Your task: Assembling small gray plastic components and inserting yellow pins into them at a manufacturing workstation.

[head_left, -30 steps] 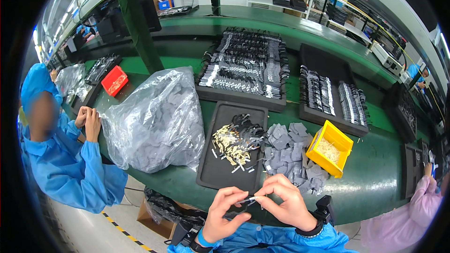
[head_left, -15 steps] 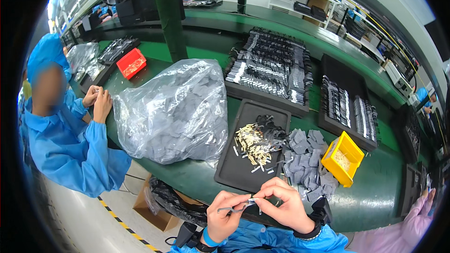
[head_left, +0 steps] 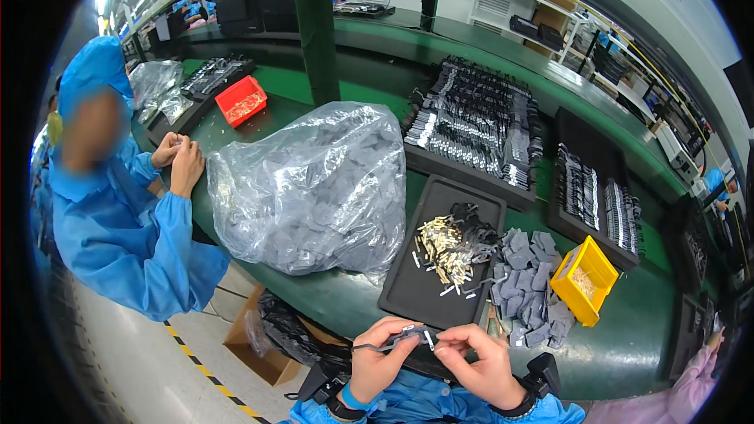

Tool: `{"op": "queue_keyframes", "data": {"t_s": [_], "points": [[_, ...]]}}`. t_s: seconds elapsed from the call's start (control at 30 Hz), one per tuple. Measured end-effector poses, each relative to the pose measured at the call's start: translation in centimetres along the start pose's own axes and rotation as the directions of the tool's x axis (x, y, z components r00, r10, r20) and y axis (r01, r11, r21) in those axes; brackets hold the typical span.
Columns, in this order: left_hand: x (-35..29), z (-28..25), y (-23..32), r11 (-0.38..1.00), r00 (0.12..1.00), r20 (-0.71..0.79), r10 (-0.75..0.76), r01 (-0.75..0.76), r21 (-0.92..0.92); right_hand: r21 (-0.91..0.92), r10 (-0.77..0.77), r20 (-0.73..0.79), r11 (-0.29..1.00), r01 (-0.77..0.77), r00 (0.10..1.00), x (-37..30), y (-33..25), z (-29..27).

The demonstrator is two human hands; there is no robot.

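Note:
My left hand (head_left: 375,361) is closed in a pinch on a thin dark strip like a flat cable (head_left: 410,332), with a white end piece. One grey length of it sticks out on the left side of my fingers. My right hand (head_left: 477,365) is closed too, its thumb and forefinger together at the strip's white end (head_left: 429,339); what lies between these fingertips is too small to make out. Just beyond my hands, a black tray (head_left: 408,286) bears a heap of similar dark strips with cream and gold ends (head_left: 448,250).
Right of the tray are a pile of grey pads (head_left: 525,283) and a yellow bin (head_left: 598,265) of small pale pieces. A big clear bag (head_left: 314,188) of grey pads lies left. Farther back stand trays of strips (head_left: 479,122). A co-worker (head_left: 129,196) handles something near a red bin (head_left: 242,102).
The view has shifted, so the table things sit farther right. The strip between my hands is turned and shows more, and my right fingers have drawn back slightly to its white end.

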State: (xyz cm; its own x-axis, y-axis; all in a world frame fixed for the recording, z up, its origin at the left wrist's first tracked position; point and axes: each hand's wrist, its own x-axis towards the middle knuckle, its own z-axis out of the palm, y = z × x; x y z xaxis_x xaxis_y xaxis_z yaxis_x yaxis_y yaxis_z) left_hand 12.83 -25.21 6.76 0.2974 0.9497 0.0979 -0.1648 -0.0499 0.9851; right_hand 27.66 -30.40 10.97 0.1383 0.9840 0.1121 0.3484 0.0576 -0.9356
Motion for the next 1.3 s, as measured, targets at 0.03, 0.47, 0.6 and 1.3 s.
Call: {"op": "queue_keyframes", "data": {"t_s": [0.03, 0.47, 0.6, 1.3], "points": [[-0.1, 0.1, 0.2, 0.995, 0.998, 0.01, -0.059, 0.059, -0.082, 0.004, -0.004, 0.001, 1.0, 0.004, 1.0, 0.0, 0.1, 0.1], [-0.5, 1.3, 0.1, 0.956, 0.987, 0.088, -0.133, 0.151, -0.252, -0.184, -0.328, -0.025, 0.93, 0.318, 0.944, 0.9, 0.1, 0.0], [-0.7, 1.7, 0.2, 0.954, 0.988, 0.076, -0.137, 0.152, -0.258, -0.263, -0.396, -0.048, 0.891, 0.371, 0.917, 0.9, 0.0, -0.5], [-0.9, 2.7, 0.2, 0.98, 0.996, -0.043, -0.073, 0.063, -0.19, -0.529, -0.468, -0.105, 0.774, 0.349, 0.878, 1.3, -1.9, 0.1]]}}
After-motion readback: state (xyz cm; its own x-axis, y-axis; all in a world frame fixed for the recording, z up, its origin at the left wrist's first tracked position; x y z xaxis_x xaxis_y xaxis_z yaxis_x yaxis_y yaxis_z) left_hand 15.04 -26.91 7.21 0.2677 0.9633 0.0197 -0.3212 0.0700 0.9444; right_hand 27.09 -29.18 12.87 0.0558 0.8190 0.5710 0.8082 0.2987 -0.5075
